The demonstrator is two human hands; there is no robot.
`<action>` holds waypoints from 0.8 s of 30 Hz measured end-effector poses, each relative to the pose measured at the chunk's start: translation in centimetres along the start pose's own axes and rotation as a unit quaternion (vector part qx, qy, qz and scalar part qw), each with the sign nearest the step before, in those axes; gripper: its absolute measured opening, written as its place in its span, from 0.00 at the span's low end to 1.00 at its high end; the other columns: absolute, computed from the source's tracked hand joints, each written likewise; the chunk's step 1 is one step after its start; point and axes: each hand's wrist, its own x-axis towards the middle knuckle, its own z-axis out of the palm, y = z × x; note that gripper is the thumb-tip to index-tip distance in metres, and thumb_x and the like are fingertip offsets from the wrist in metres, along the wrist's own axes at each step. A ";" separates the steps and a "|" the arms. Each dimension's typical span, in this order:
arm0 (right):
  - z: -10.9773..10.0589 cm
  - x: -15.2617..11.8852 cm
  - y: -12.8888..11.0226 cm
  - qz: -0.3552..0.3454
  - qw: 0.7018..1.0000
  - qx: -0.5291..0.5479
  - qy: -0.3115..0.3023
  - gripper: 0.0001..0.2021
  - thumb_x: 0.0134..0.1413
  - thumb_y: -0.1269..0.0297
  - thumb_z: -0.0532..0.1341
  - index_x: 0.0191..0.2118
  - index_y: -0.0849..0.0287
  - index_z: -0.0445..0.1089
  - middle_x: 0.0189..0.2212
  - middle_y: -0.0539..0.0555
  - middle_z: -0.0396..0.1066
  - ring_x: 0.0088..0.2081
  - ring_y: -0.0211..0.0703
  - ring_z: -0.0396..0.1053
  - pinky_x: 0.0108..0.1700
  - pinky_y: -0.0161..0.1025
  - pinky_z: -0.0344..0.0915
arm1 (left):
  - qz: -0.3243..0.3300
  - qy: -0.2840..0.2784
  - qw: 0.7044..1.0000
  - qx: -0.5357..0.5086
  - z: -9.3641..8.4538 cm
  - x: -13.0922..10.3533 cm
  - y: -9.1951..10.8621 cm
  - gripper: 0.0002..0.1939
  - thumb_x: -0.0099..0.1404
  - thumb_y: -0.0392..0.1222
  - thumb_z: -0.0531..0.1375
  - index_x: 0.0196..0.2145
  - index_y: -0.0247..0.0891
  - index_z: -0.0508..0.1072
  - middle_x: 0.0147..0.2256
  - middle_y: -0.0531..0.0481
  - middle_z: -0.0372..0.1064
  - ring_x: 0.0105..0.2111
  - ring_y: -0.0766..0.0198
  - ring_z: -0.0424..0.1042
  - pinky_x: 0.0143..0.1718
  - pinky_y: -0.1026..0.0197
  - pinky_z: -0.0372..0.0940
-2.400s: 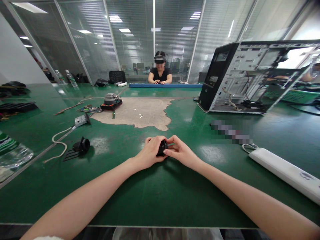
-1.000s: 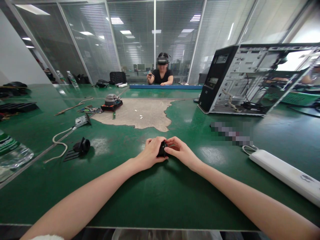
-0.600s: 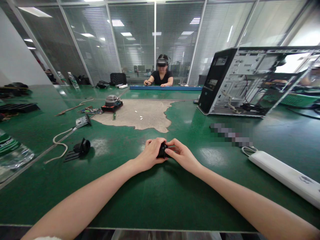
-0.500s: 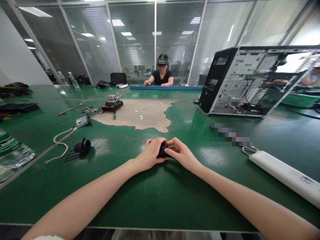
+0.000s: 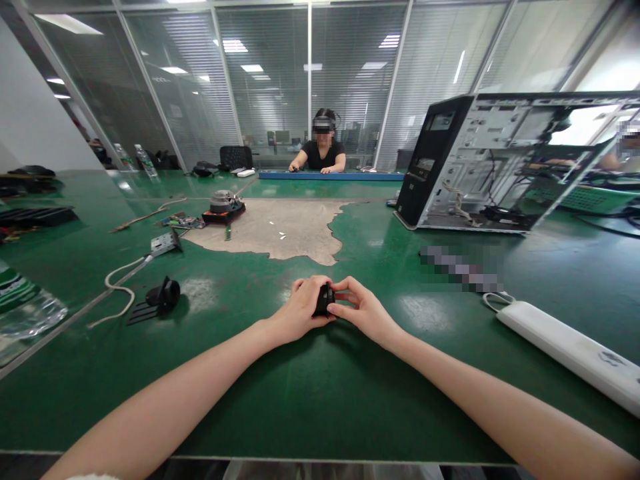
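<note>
Between my two hands is a small black part, mostly covered by fingers, so its kind is unclear. My left hand wraps around its left side, thumb below and fingers over the top. On the other side, my right hand pinches the part's right edge with thumb and fingertips. Both hands rest low over the green table. To their left lies a black plastic piece with a round end and several prongs. A metal bracket with a pale cable sits beyond that.
An opened computer case stands at the right, with a white power strip nearer me. A plastic bottle is at the left edge. Farther off are a round metal-topped component, bare brown patch and a seated person.
My right fingers have shifted slightly, and a bit more of the black part shows between the hands. Both hands keep hold of it. The view has moved very little.
</note>
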 end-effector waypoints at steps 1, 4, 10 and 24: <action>0.0 0.0 0.0 -0.005 1.000 -0.002 0.001 0.12 0.41 0.66 0.63 0.33 0.58 0.60 0.35 0.50 0.66 0.39 0.42 0.68 0.42 0.42 0.65 | -0.001 0.006 1.000 0.014 -0.1 0.0 0.1 0.29 0.55 0.43 0.60 0.50 0.40 0.50 0.47 0.45 0.57 0.49 0.55 0.56 0.50 0.50 0.49; 0.0 0.1 0.0 -0.014 1.000 -0.008 0.000 0.12 0.41 0.67 0.63 0.32 0.58 0.60 0.35 0.50 0.65 0.39 0.41 0.68 0.44 0.43 0.64 | -0.016 0.022 0.997 0.072 -0.2 -0.1 0.3 0.33 0.52 0.47 0.62 0.51 0.40 0.51 0.48 0.44 0.58 0.50 0.49 0.53 0.49 0.46 0.50; 0.1 -0.1 -0.3 -0.006 1.000 -0.008 -0.003 0.12 0.41 0.66 0.63 0.32 0.57 0.60 0.34 0.50 0.65 0.39 0.40 0.67 0.44 0.43 0.65 | -0.004 -0.009 0.999 0.037 -0.2 0.0 0.1 0.35 0.54 0.49 0.61 0.54 0.40 0.48 0.50 0.42 0.56 0.46 0.53 0.59 0.45 0.51 0.59; 0.0 0.0 0.0 -0.004 1.000 0.010 -0.006 0.13 0.40 0.63 0.64 0.32 0.57 0.60 0.35 0.50 0.65 0.39 0.41 0.67 0.41 0.42 0.65 | -0.048 -0.025 0.999 0.003 -0.4 0.5 0.0 0.30 0.51 0.46 0.61 0.49 0.42 0.54 0.46 0.48 0.61 0.42 0.56 0.66 0.41 0.55 0.62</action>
